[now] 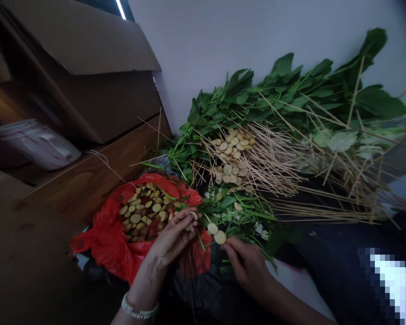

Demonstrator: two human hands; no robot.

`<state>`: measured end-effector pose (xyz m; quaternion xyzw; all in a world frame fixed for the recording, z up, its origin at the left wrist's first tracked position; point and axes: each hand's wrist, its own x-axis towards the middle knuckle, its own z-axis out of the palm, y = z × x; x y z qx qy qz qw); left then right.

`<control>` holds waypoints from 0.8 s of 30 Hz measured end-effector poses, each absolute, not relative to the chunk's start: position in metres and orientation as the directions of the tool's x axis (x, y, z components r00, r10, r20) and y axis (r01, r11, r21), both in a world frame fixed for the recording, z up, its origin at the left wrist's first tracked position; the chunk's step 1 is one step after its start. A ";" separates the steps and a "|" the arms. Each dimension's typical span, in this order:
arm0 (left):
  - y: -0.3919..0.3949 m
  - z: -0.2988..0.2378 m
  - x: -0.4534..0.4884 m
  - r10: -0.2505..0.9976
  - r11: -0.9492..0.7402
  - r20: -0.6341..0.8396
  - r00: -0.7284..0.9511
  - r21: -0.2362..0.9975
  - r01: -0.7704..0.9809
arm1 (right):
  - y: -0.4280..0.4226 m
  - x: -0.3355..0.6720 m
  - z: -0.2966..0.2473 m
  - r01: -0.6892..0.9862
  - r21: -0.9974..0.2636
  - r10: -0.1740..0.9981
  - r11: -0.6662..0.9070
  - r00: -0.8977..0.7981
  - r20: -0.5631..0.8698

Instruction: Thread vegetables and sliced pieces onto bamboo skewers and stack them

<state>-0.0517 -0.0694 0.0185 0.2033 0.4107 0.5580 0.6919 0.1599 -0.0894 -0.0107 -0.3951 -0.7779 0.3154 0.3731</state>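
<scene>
My left hand (176,232), a beaded bracelet on its wrist, is closed around a few pale round slices (193,215) that look like potato. To its right, my right hand (245,262) pinches a thin wooden skewer at the lower of two potato slices (219,237) threaded on it. The skewer's tip pokes out past the upper slice; its other end is hidden in my fingers. Beside and behind my left hand lies a red plastic bag (104,221), open, full of cut potato slices (135,219).
Skewers loaded with potato slices (233,144) lie in a pile, bare ends rightward. Leafy greens (284,90) lean along the wall (257,31), with loose skewers (341,212) at right. A cardboard box (98,99) and white plastic tub (43,144) stand at left.
</scene>
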 end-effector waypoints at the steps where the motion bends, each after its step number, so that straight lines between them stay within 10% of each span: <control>1: -0.068 0.017 -0.050 0.930 0.316 -0.362 0.061 0.703 -0.638 | -0.090 0.160 -0.011 0.391 -0.779 0.848 0.490 -0.420 0.323; 24: -0.067 0.018 -0.039 0.934 0.257 -0.354 -0.044 0.752 -0.607 | -0.093 0.158 -0.012 0.424 -0.779 0.836 0.462 -0.502 0.222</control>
